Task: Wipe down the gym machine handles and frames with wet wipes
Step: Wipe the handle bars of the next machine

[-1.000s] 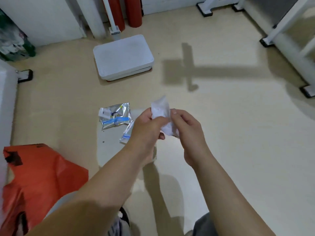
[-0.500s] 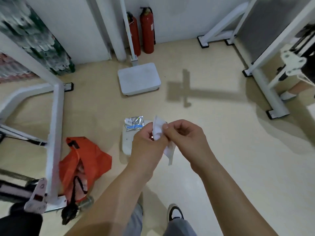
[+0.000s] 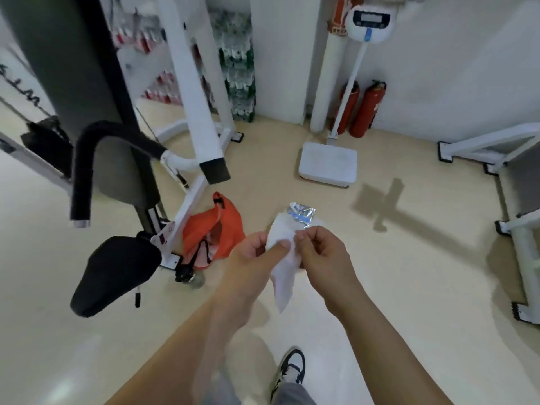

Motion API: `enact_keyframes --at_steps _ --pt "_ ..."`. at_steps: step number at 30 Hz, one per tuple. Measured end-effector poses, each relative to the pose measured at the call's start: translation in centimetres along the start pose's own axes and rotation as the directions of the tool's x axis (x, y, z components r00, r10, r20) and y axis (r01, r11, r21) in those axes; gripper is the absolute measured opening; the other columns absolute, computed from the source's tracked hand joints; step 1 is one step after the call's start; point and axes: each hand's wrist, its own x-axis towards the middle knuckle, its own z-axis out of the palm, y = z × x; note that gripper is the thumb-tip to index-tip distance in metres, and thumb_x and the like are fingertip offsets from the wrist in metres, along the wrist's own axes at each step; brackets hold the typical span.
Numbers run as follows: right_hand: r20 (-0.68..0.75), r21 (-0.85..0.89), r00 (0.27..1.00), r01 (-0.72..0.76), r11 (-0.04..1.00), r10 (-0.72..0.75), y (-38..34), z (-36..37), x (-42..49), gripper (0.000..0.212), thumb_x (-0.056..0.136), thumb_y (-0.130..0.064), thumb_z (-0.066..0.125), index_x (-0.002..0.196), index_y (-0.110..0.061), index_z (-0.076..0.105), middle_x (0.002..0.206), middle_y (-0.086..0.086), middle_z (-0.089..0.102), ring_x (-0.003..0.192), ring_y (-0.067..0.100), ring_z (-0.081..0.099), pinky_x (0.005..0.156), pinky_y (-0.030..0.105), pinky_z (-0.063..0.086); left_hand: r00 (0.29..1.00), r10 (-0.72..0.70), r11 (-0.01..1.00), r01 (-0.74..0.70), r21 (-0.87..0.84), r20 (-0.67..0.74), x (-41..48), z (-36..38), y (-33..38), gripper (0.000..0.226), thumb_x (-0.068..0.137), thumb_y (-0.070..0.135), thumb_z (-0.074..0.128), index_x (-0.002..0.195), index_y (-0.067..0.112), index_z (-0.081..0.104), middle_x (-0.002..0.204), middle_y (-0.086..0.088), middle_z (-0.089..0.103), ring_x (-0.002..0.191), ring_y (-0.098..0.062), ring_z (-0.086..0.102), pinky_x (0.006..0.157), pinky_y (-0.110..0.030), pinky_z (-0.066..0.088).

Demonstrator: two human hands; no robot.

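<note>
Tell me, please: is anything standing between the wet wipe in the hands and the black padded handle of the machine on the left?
Nothing visible does. The wet wipe is held by the left hand and right hand. Only open air lies between it and the black padded handle, up and left.

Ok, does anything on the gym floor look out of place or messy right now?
Yes. A torn-open silver foil wipe packet lies loose on the beige floor beyond the hands, and a crumpled orange plastic bag slumps open against the white machine frame. Both look like litter.
</note>
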Motion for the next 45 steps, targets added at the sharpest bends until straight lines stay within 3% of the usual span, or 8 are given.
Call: enact_keyframes --at_steps 6,9,12,18,28,34,40,45 --pt "0.173 -0.120 0.985 0.029 0.992 -0.008 -2.5 14.8 -5.2 0.022 0.105 -0.029 0.055 0.089 -0.018 0.065 0.094 0.019 0.068 0.082 0.032 0.064 0.087 0.056 0.057 0.974 -0.034 0.970 -0.022 -0.241 -0.226 -6.9 -15.7 -0.4 0.031 0.100 0.031 0.065 0.109 0.003 0.074 0.109 -0.023 0.075 0.106 -0.044 0.070 0.098 -0.057 0.053" --pt "0.236 -0.169 0.971 0.077 0.983 -0.036 -3.6 25.1 -8.4 0.023 0.108 -0.031 0.050 0.092 -0.021 0.062 0.084 0.002 0.064 0.074 0.013 0.058 0.064 0.036 0.053 0.943 -0.002 0.952 -0.100 -0.289 -0.332 -11.6 -24.9 -2.0 0.030 0.105 0.030 0.059 0.110 0.003 0.073 0.111 -0.022 0.074 0.102 -0.042 0.071 0.094 -0.054 0.057" --pt "0.342 -0.193 0.939 0.110 0.975 -0.038 -4.1 36.7 -13.5 0.019 0.108 -0.038 0.050 0.099 -0.026 0.062 0.091 -0.018 0.064 0.088 0.015 0.065 0.073 0.038 0.059 0.901 -0.038 0.895 -0.161 -0.415 -0.433 -16.7 -34.9 -3.7 0.028 0.105 0.027 0.057 0.110 0.003 0.070 0.108 -0.019 0.075 0.093 -0.031 0.072 0.083 -0.044 0.058" --pt "0.604 -0.199 0.797 0.176 0.964 -0.021 -3.7 56.9 -24.4 0.017 0.106 -0.034 0.054 0.096 -0.023 0.062 0.095 0.007 0.071 0.087 0.025 0.068 0.075 0.043 0.058 0.802 -0.068 0.710 -0.379 -0.593 -0.594 -27.4 -53.4 -6.5 0.039 0.102 0.020 0.061 0.131 -0.005 0.062 0.128 -0.026 0.068 0.116 -0.040 0.067 0.098 -0.051 0.055" --pt "0.765 -0.290 0.630 0.155 0.944 0.131 -2.7 77.5 -32.8 0.022 0.108 -0.036 0.051 0.098 -0.019 0.060 0.086 0.006 0.067 0.062 0.018 0.062 0.051 0.033 0.046 0.496 -0.274 0.615 -0.569 -0.546 -0.824 -37.5 -70.5 -10.6 0.027 0.097 0.032 0.068 0.106 0.006 0.066 0.099 -0.015 0.072 0.086 -0.027 0.069 0.060 -0.034 0.057" --pt "0.831 -0.484 0.371 0.115 0.868 0.414 -2.8 88.7 -34.9 0.051 0.099 -0.062 0.052 0.106 -0.014 0.070 0.091 0.002 0.080 0.079 0.019 0.078 0.074 0.038 0.061 0.401 -0.357 0.470 -0.704 -0.533 -0.844 -38.3 -80.2 -10.4 0.048 0.099 0.034 0.063 0.131 -0.002 0.061 0.126 -0.027 0.067 0.120 -0.039 0.066 0.102 -0.051 0.050" --pt "0.858 -0.514 0.158 0.247 0.822 0.489 -3.4 102.5 -36.6 0.055 0.092 -0.045 0.074 0.117 0.003 0.068 0.115 0.026 0.072 0.095 0.038 0.072 0.074 0.045 0.054 0.308 -0.406 0.454 -0.749 -0.482 -0.861 -39.5 -91.3 -8.8 0.042 0.102 0.040 0.060 0.125 0.004 0.062 0.120 -0.022 0.072 0.110 -0.038 0.072 0.101 -0.059 0.053" --pt "0.864 -0.491 0.075 0.350 0.798 0.499 -2.8 113.6 -42.9 0.035 0.100 -0.040 0.065 0.107 -0.006 0.067 0.097 0.012 0.072 0.085 0.030 0.070 0.068 0.039 0.056 0.109 -0.507 0.532 -0.741 -0.409 -0.855 -42.4 -98.6 -8.9 0.033 0.104 0.037 0.058 0.113 0.006 0.064 0.111 -0.021 0.074 0.105 -0.039 0.072 0.090 -0.054 0.060"
